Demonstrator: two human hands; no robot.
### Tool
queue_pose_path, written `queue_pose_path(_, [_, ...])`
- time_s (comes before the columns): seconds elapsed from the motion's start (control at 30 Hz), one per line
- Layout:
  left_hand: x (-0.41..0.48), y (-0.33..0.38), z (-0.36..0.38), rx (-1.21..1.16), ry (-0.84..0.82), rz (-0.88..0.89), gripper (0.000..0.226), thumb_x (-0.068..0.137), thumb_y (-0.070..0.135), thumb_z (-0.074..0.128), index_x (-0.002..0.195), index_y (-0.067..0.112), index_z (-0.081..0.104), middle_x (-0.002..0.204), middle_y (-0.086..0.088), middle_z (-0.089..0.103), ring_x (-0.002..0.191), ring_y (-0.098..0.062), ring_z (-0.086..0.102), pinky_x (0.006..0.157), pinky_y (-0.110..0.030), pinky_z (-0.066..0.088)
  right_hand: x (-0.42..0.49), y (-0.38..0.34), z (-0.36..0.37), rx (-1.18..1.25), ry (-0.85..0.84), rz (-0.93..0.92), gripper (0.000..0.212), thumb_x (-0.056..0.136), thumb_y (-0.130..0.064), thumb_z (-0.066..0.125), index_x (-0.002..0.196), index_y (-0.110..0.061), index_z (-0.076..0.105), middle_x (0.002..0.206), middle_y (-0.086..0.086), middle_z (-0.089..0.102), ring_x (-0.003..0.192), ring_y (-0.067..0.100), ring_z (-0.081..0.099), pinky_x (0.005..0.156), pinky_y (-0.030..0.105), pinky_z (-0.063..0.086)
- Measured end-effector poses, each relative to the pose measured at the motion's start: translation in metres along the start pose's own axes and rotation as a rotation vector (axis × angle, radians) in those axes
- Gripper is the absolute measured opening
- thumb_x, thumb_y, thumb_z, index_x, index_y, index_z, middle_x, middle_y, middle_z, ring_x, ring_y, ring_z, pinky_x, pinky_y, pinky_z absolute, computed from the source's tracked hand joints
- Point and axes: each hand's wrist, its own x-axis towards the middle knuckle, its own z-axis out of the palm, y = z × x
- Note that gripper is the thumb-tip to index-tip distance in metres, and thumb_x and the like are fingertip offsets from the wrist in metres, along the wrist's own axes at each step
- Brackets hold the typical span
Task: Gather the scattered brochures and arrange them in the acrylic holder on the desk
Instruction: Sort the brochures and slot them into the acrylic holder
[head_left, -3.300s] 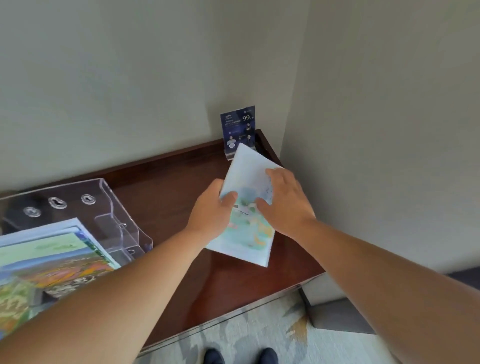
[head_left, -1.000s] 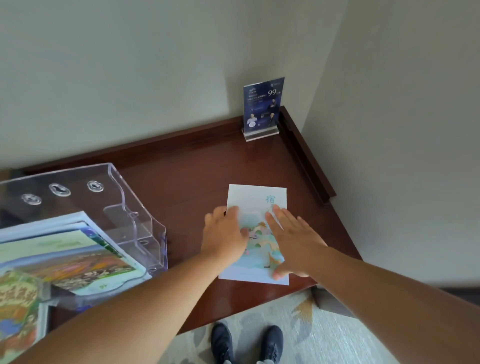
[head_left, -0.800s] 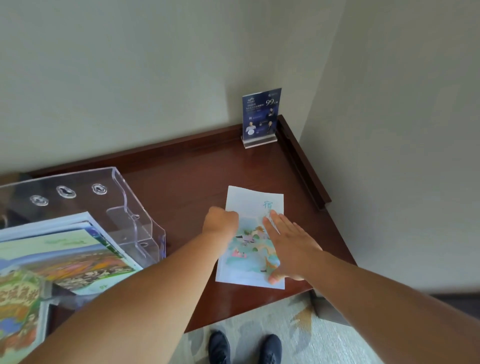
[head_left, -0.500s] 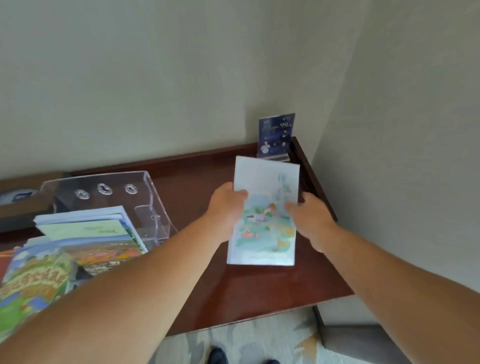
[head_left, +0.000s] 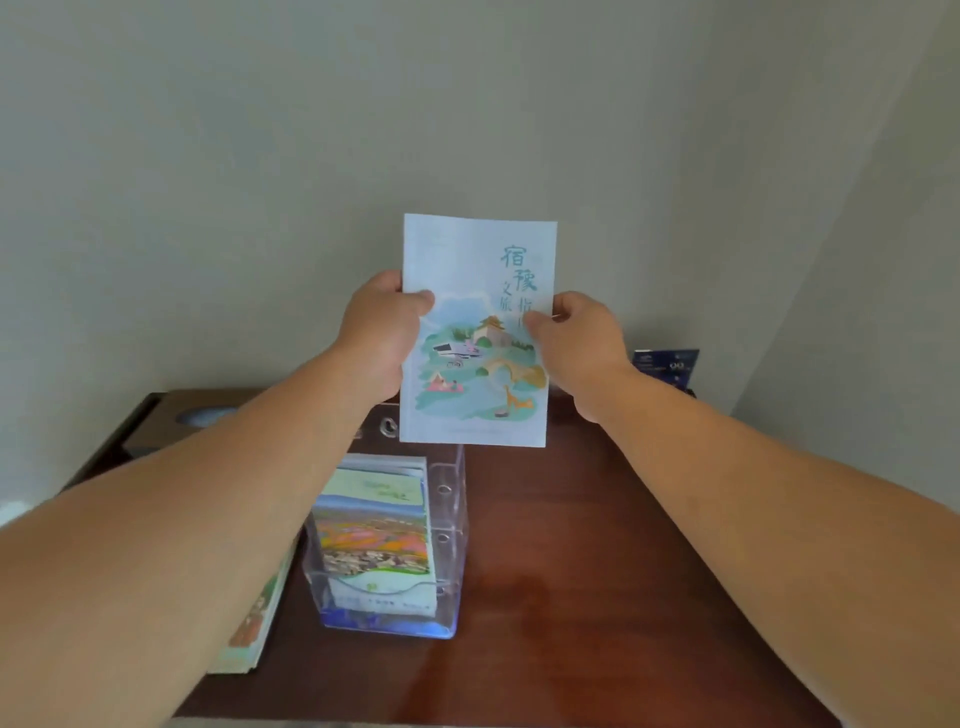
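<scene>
I hold a pale blue brochure (head_left: 475, 332) with a landscape drawing upright in the air, above the back of the acrylic holder (head_left: 451, 525). My left hand (head_left: 382, 338) grips its left edge and my right hand (head_left: 576, 345) grips its right edge. The clear holder stands on the dark wooden desk (head_left: 587, 582) and contains several brochures, the front one (head_left: 374, 535) showing a colourful field. Another brochure (head_left: 254, 623) lies on the desk left of the holder, partly hidden by my left forearm.
A small blue sign in a stand (head_left: 665, 366) sits at the desk's back right corner by the wall. A brown box (head_left: 182, 421) stands at the back left. Walls close the desk in behind and on the right.
Both hands lifted the pale blue brochure off the desk's right side and carried it up and left, over the holder. The view swung left, centring the holder.
</scene>
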Motion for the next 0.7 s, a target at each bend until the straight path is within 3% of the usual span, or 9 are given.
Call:
queue_pose_path(0.2, [0.02, -0.004, -0.063, -0.026, -0.027, 0.016, 0.019, 0.093, 0.006, 0.054, 0.106, 0.015, 0.065, 0.105, -0.01, 0.071, 0.092, -0.031, 0.07, 0.082, -0.052, 0.057, -0.01, -0.027, 0.058, -0.02, 0.039, -0.032, 0.012, 0.095, -0.023, 0.058, 0.098, -0.014, 0.066, 0.084, -0.002, 0.067, 0.068, 0.013, 0.06, 0.054, 0.024, 0.047])
queue_pose_path(0.37, [0.036, -0.009, -0.097, -0.007, -0.063, 0.052, 0.017, 0.091, 0.006, 0.055, 0.104, 0.012, 0.065, 0.104, -0.012, 0.071, 0.096, -0.035, 0.069, 0.084, -0.051, 0.055, -0.014, -0.038, 0.093, -0.025, 0.12, -0.071, 0.009, 0.097, -0.021, 0.052, 0.104, -0.024, 0.057, 0.081, -0.003, 0.066, 0.074, 0.021, 0.067, 0.064, 0.036, 0.055])
queue_pose_path(0.53, [0.043, -0.035, -0.116, 0.213, -0.096, 0.099, 0.01, 0.086, 0.01, 0.061, 0.089, 0.009, 0.071, 0.096, -0.011, 0.073, 0.082, -0.025, 0.065, 0.071, -0.033, 0.049, -0.02, -0.02, 0.107, -0.157, 0.129, -0.052, 0.007, 0.097, -0.021, 0.053, 0.103, -0.021, 0.057, 0.074, -0.004, 0.059, 0.066, 0.022, 0.058, 0.063, 0.039, 0.051])
queue_pose_path(0.63, [0.044, -0.051, -0.123, 0.392, -0.089, 0.176, 0.014, 0.084, 0.01, 0.062, 0.096, 0.009, 0.067, 0.094, -0.012, 0.071, 0.081, -0.029, 0.064, 0.073, -0.04, 0.051, -0.021, -0.01, 0.11, -0.265, 0.108, -0.025, 0.014, 0.095, -0.022, 0.056, 0.081, -0.019, 0.053, 0.069, -0.004, 0.054, 0.058, 0.016, 0.049, 0.052, 0.029, 0.04])
queue_pose_path(0.7, [0.042, -0.059, -0.125, 0.482, -0.08, 0.214, 0.015, 0.084, 0.012, 0.061, 0.098, 0.014, 0.062, 0.086, -0.007, 0.067, 0.083, -0.03, 0.064, 0.073, -0.042, 0.051, -0.022, -0.004, 0.111, -0.312, 0.081, -0.02, 0.016, 0.094, -0.02, 0.058, 0.079, -0.019, 0.051, 0.067, -0.004, 0.053, 0.056, 0.015, 0.047, 0.05, 0.027, 0.035])
